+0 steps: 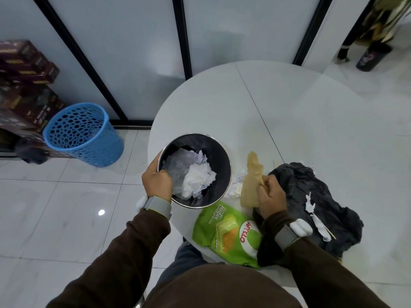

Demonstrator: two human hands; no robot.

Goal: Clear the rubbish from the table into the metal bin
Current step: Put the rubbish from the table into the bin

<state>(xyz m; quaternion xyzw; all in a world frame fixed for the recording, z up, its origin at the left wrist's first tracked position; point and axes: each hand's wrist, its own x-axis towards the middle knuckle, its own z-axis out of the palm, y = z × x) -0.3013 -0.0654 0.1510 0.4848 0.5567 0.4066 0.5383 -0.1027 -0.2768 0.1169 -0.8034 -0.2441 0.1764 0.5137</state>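
The left hand (156, 183) grips the left rim of the metal bin (216, 155) at the left edge of the table (289, 107), while the right hand (271, 196), just right of it, pinches a tan wrapper (251, 178) held lengthwise near-to-far, so the drop likely needs only a short leftward move.
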